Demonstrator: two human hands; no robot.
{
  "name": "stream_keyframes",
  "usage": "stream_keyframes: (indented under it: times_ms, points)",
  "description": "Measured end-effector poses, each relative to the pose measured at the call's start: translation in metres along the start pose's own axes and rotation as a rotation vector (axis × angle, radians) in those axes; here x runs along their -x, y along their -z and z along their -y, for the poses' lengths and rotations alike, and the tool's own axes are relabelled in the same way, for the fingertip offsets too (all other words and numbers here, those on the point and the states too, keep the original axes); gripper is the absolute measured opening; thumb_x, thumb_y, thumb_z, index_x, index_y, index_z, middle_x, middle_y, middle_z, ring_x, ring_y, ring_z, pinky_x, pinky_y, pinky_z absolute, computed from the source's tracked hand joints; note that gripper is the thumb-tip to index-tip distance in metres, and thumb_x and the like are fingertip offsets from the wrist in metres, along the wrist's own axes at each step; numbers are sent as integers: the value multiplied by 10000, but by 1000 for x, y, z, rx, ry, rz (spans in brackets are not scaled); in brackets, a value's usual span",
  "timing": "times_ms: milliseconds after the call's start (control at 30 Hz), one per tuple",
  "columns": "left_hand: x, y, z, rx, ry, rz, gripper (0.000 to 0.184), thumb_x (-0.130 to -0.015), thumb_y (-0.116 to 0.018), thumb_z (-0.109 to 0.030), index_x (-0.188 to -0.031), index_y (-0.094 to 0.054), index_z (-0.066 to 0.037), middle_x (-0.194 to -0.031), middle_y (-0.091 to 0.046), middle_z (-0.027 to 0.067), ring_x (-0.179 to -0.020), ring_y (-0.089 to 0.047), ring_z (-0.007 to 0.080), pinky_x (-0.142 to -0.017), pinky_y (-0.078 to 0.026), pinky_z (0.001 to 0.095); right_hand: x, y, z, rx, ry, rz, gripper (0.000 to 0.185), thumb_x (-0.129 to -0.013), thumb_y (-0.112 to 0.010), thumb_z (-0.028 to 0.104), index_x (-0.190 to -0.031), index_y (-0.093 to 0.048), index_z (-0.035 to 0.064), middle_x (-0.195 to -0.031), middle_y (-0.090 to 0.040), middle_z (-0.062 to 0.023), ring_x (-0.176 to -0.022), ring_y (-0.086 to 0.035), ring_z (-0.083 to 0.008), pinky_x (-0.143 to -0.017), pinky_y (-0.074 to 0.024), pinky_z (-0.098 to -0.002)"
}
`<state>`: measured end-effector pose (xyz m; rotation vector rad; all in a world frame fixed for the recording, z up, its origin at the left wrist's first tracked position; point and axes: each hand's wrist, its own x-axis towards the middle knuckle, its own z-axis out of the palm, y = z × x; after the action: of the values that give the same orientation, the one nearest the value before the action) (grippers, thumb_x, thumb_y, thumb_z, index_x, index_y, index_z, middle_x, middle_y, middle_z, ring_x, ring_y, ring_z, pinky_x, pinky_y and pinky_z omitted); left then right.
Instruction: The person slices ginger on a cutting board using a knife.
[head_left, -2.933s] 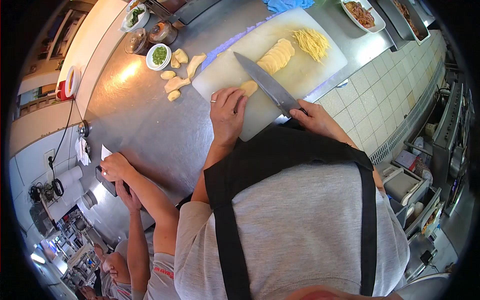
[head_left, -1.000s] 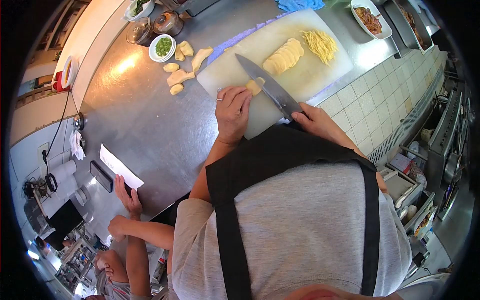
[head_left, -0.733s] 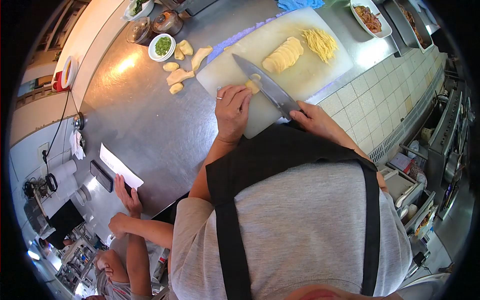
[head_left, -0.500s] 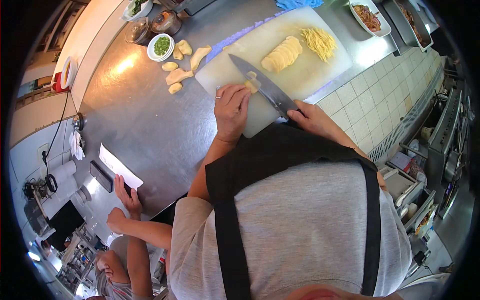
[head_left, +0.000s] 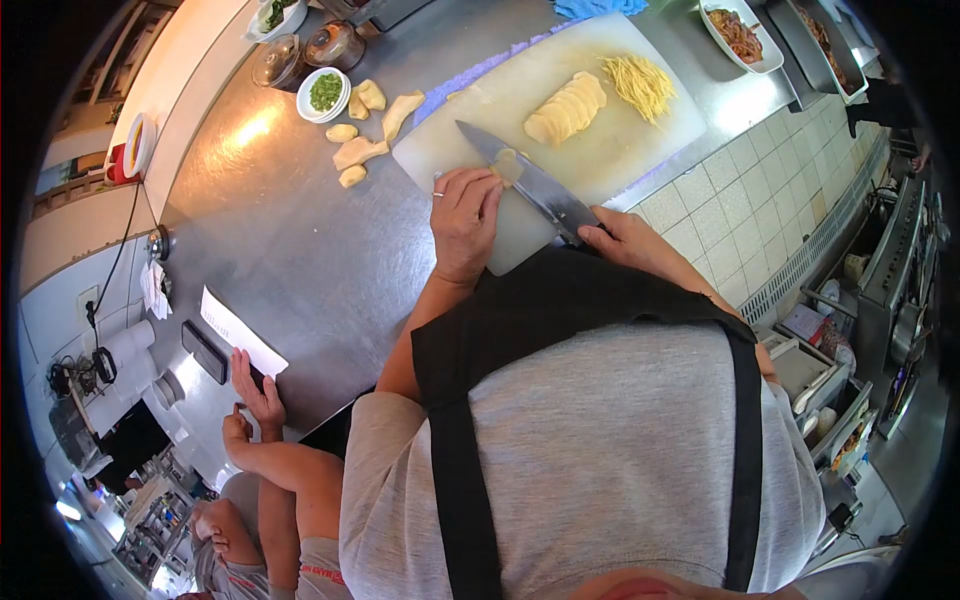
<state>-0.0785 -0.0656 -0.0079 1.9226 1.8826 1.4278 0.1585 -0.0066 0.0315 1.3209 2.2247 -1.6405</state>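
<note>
Steel surface (head_left: 300, 235) bears a cutting board (head_left: 440, 145) — there left fingers (head_left: 463, 184), together, pin pale piece (head_left: 502, 178); right fingers (head_left: 598, 238) clamp knife (head_left: 550, 195), slice (head_left: 509, 161) on blade.

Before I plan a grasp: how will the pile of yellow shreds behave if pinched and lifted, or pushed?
The yellow shreds are thin and loosely heaped, so strands would probably drop out of a pinch. It's a small heap, likely light. Lying low and uneven on the cutting board, it should spread when pushed, not roll.
</note>
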Motion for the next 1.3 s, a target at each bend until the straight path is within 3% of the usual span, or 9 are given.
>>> stream_keyframes:
  times_ms: [433, 633, 933, 1033, 1133, 1300]
  points:
    - [-2, 1, -2, 0, 21, -33, 155, -747, -731, 14, -886, -683, -34, -904, -643, 73, -895, -593, 282, -821, -473, 377, 24, 5, -15, 13, 54, 88, 282, -988, -523, 306, -1098, -560, 49, -877, -670, -201, -792, -659, -369, -720, -506, -419]
    - [-8, 7, -1, 42, 172, -37, 180, -751, -761, -67, -920, -701, -46, -1046, -617, 90, -1006, -552, 285, -876, -454, 386, 27, 7, -11, 11, 33, 69, 293, -985, -541, 317, -1125, -560, 61, -869, -668, -204, -781, -666, -356, -709, -508, -413]
    - [-41, 14, 19, 89, 145, 245, 124, -748, -749, -100, -869, -722, -91, -1081, -613, 86, -1041, -535, 289, -913, -441, 392, 27, 7, -13, 93, 85, 32, 300, -979, -549, 332, -1102, -550, 58, -854, -654, -226, -795, -647, -410, -706, -503, -449]
    - [-72, 18, 29, 67, 74, 477, 128, -799, -722, -137, -915, -721, -85, -1140, -613, 59, -1090, -534, 265, -951, -417, 372, 21, 4, -22, 108, 119, 34, 304, -978, -550, 337, -1090, -550, 54, -852, -651, -229, -796, -645, -417, -705, -506, -452]
    - [-105, 15, 16, 48, -151, 582, 69, -787, -700, -130, -840, -706, -85, -1034, -625, 73, -1023, -545, 302, -898, -449, 388, 23, 5, -17, 125, 144, 14, 310, -979, -545, 345, -1074, -547, 50, -845, -647, -237, -790, -642, -425, -704, -507, -459]
    - [-138, -7, -1, -119, -225, 876, 110, -815, -682, -131, -904, -693, -69, -1060, -588, 65, -1050, -537, 282, -911, -439, 395, 24, 8, -11, 132, 113, 30, 302, -978, -546, 338, -1054, -546, 45, -818, -640, -247, -783, -641, -429, -700, -506, -470]
